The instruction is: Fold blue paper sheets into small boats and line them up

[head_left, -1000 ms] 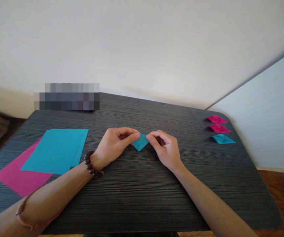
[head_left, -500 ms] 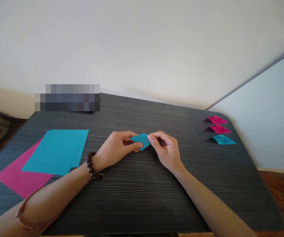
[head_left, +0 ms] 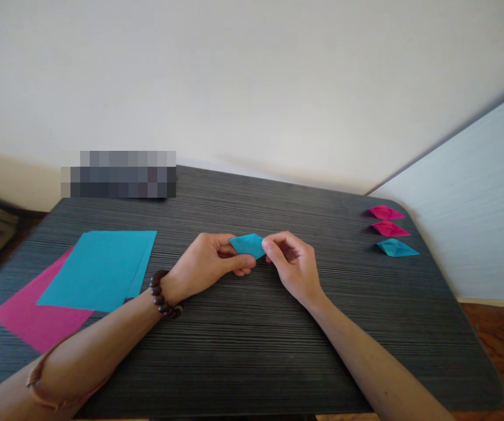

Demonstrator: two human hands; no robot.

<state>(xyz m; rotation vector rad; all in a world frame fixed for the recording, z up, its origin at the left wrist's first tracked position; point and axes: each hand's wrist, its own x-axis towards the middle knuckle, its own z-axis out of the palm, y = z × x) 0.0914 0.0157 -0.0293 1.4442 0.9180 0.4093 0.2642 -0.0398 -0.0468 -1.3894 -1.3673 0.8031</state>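
A small folded blue paper boat (head_left: 249, 245) is held between both hands above the middle of the table. My left hand (head_left: 210, 257) pinches its near left side, thumb in front and fingers behind. At its right tip, the thumb and forefinger of my right hand (head_left: 293, 260) grip the paper; the other fingers are curled in. Part of the boat's right end and its back are hidden by the fingers.
Blue paper sheets (head_left: 98, 269) overlap a pink sheet (head_left: 41, 318) on the left of the dark table (head_left: 252, 351). Two pink paper boats (head_left: 386, 213) and a blue paper boat (head_left: 396, 248) stand in a column at right. A blurred-out object (head_left: 120, 175) is at the back left, by the wall.
The boat between my hands has tilted and now shows a wider, more opened shape, its left tip sticking out further. My hands have barely moved.
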